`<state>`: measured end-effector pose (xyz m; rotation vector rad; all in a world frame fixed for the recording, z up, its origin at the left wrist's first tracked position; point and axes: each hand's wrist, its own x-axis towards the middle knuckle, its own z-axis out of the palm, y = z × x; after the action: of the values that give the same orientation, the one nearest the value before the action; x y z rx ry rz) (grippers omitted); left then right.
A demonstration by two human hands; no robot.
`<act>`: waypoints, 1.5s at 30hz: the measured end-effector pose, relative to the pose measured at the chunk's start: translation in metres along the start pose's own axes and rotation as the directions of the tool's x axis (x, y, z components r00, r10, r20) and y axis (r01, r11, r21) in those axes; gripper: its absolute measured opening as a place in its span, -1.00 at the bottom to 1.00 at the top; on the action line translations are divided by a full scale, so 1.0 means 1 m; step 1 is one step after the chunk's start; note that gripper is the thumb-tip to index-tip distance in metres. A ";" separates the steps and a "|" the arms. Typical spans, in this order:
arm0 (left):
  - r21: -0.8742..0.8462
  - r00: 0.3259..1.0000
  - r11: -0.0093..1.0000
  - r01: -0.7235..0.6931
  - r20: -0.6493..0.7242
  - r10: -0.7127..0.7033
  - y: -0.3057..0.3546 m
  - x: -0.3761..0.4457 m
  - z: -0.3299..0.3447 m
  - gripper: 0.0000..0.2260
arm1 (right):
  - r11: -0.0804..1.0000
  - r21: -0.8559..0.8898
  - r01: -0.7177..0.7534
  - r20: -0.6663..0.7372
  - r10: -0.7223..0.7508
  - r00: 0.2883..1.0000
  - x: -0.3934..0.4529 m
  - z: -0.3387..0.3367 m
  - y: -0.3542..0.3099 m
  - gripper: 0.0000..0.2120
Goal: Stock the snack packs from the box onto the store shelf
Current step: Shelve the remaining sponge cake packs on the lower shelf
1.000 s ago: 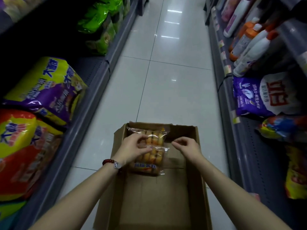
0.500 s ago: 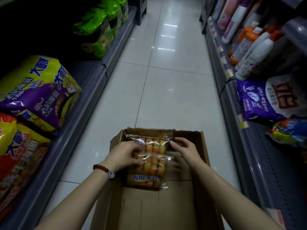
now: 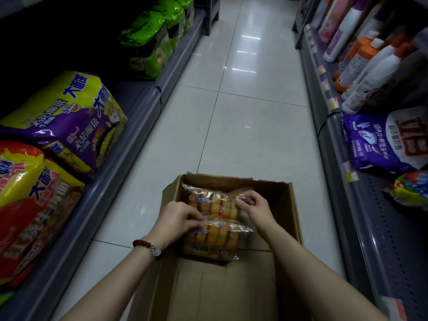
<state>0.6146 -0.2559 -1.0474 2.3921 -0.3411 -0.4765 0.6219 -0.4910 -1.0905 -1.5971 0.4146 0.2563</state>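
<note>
Narrow store aisle, dim light, glossy pale floor tiles (image 3: 243, 126) running between two low grey shelves. Left shelf (image 3: 129, 126): purple-and-yellow noodle multipacks (image 3: 67, 121) near its front edge, red-and-yellow ones (image 3: 30, 200) closer to the person, green bags (image 3: 152, 40) farther down. Right shelf (image 3: 335, 144): white and orange detergent bottles (image 3: 370, 68) upright along the front edge, a purple-and-white detergent bag (image 3: 384, 140) lying nearer, a multicoloured bag (image 3: 412, 191) beyond it at the frame edge. An open cardboard box (image 3: 289, 205) sits on the floor mid-aisle, flaps up. Two clear snack packs of golden cakes lie at the box's far end: the far pack (image 3: 213, 200) against the far wall, the near pack (image 3: 215, 239) overlapping its lower edge. The rest of the box floor is bare cardboard. Left hand (image 3: 176, 221), with a red bead bracelet (image 3: 144, 245) at the wrist, has fingers curled onto the seam where the two packs meet, gripping the wrapper there. Right hand (image 3: 254, 209) pinches the far pack's right-hand top corner, thumb and fingertips closed on the crinkled film. Both packs are inside the box.
</note>
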 end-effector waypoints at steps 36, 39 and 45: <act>-0.756 0.869 0.625 0.196 -0.162 -0.468 0.305 -0.213 -0.418 -0.94 | 1.000 -0.017 0.018 -0.263 -0.022 0.965 -0.273 -0.033 -0.514 -0.81; -0.770 0.851 0.617 0.162 -0.208 -0.483 0.324 -0.231 -0.461 -0.93 | 0.998 -0.045 0.051 -0.238 -0.061 0.969 -0.291 -0.023 -0.561 -0.87; -0.771 0.824 0.628 0.103 -0.287 -0.488 0.357 -0.263 -0.536 -0.95 | 0.991 -0.050 0.123 -0.194 -0.131 0.972 -0.325 -0.007 -0.644 -0.92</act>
<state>0.5616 -0.1260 -0.3662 1.6577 0.4435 -0.1010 0.5929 -0.4428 -0.3711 -1.6849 0.4596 0.0078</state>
